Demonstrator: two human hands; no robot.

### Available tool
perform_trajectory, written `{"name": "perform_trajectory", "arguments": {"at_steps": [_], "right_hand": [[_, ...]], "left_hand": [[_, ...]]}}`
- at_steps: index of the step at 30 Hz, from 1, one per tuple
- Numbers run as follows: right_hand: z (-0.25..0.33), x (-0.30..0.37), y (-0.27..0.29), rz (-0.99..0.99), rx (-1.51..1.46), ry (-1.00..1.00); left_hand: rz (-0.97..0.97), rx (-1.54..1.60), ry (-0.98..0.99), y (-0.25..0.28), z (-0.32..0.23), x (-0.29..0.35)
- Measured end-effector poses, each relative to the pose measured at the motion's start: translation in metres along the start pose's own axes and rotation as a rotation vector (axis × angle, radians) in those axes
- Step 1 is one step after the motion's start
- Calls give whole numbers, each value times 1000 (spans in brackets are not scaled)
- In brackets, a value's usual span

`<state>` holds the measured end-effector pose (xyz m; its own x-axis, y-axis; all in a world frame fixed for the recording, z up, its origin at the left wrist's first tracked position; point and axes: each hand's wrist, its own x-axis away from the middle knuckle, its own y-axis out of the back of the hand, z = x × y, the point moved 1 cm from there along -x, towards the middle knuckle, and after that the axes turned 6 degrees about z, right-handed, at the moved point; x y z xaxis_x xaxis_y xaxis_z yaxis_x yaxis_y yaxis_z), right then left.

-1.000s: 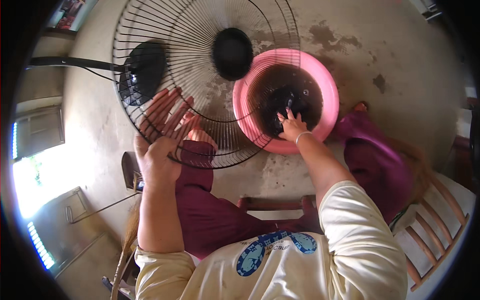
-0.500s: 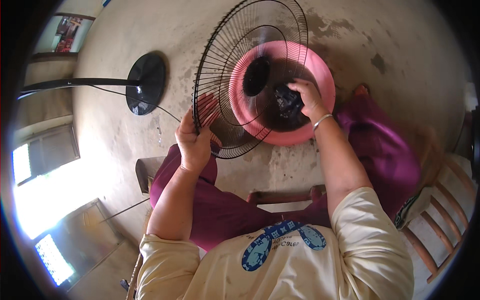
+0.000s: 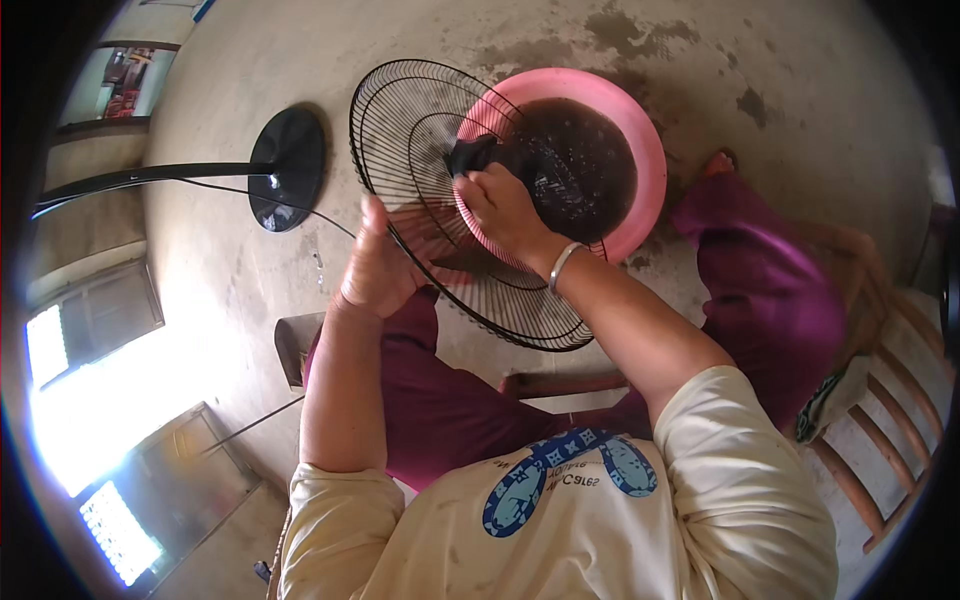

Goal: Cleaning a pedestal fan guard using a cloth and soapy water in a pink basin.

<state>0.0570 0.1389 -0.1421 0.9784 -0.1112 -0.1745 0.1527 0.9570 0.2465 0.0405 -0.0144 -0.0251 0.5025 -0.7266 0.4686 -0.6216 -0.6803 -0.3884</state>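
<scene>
Left of a pink basin (image 3: 648, 165), a half-open left hand (image 3: 382, 272) supports a fan guard (image 3: 400, 140). A clenched right hand (image 3: 510, 212) grips dark cloth (image 3: 470, 156).

Slatted wooden chair (image 3: 896, 432) at right, bright opening (image 3: 125, 385) at left, dark-stained (image 3: 635, 35) grey floor (image 3: 800, 130).

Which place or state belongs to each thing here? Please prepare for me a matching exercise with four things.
1. wire grille
2. basin
3. bracelet
4. disc base

A. around the right wrist
B. at the end of a black pole
C. held at its rim by the left hand
D. pink, with dark water inside

Pairs: 1-C, 2-D, 3-A, 4-B
</scene>
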Motion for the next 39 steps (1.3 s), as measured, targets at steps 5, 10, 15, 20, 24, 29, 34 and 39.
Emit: {"name": "perform_trajectory", "arguments": {"at_steps": [5,10,15,20,24,29,34,39], "right_hand": [[-13,12,13,-162,-81,0],[-35,26,29,238,-131,-179],[-67,29,32,-73,-65,-177],[-55,22,67,-246,-1036,-499],[-46,10,50,-268,-1378,-537],[-23,-7,1,-4,-1601,-634],[-11,15,-2,-15,-889,-463],[-42,54,2,174,-501,-349]], "left_hand": [[-23,312,52,7,-13,-10],[-382,249,-54,31,-21,-21],[-507,264,-59,20,-21,-24],[-429,196,-425,-20,-12,1],[-388,25,-591,-44,15,8],[-334,-330,-568,-57,75,7],[-238,-179,-152,-55,86,36],[-476,393,162,19,58,29]]}}
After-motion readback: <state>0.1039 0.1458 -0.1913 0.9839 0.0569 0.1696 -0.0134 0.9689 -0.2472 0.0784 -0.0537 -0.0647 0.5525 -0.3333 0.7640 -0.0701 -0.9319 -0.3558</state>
